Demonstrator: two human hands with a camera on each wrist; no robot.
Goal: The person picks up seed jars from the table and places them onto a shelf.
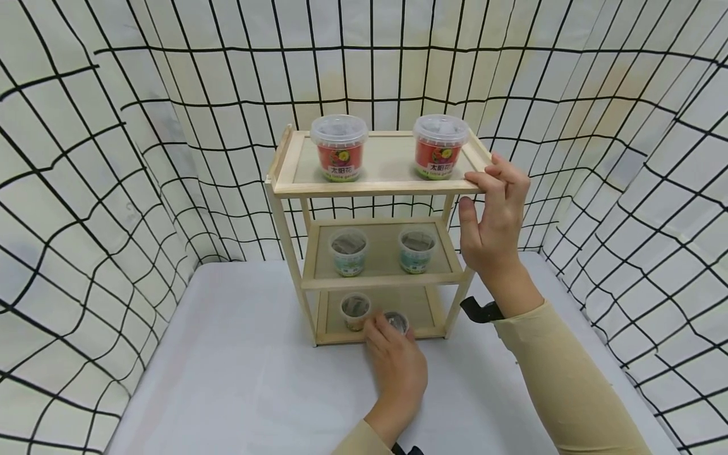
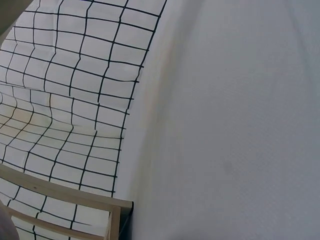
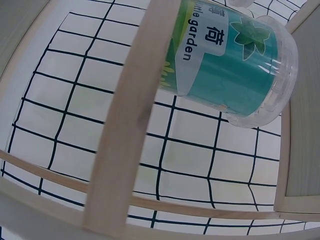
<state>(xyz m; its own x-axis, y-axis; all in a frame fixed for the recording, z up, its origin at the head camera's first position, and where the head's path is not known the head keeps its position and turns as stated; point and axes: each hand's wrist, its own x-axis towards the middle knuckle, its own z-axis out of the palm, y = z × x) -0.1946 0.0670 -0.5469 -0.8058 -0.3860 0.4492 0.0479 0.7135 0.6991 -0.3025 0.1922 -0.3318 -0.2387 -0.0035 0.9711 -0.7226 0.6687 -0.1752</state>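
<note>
A wooden three-tier shelf rack [image 1: 375,188] stands on the table. On the bottom tier, my left hand [image 1: 400,373] holds a small clear-lidded cup [image 1: 397,321], its fingers on the left side and thumb on the right; the hand covers much of the cup. Beside it sits another small lidded cup [image 1: 355,308]. My right hand [image 1: 496,230] grips the top tier's front right corner, fingers over the rim and thumb below. A teal-labelled cup [image 3: 230,65] on the middle tier shows close up in the right wrist view, behind a wooden post [image 3: 127,125].
Two red-labelled lidded cups, a left one [image 1: 340,151] and a right one [image 1: 440,151], stand on the top tier. The middle tier bears another teal cup [image 1: 349,254]. White cloth covers the table [image 1: 227,354]. Black-gridded white walls [image 1: 239,82] enclose the back and sides.
</note>
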